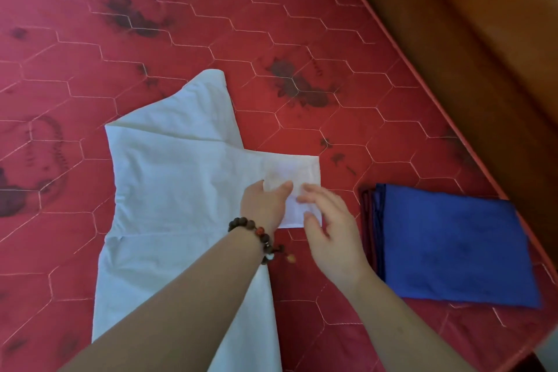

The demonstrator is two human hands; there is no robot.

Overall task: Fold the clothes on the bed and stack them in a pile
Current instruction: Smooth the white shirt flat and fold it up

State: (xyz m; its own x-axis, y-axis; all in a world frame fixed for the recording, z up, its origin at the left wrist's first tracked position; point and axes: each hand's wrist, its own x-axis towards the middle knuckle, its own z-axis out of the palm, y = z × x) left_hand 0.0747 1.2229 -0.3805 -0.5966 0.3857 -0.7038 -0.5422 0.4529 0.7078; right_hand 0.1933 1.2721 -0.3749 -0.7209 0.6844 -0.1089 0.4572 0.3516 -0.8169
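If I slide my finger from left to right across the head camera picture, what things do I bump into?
White garment → left hand with a bead bracelet → right hand → blue folded cloth → wooden bed frame, all on the red quilted mattress.

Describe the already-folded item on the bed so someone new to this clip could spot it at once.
Start from the red quilted mattress and follow its right edge beside the wooden frame. The folded blue cloth lies there, right of both hands. Unlike the white garment, still spread out, it is a neat flat rectangle.
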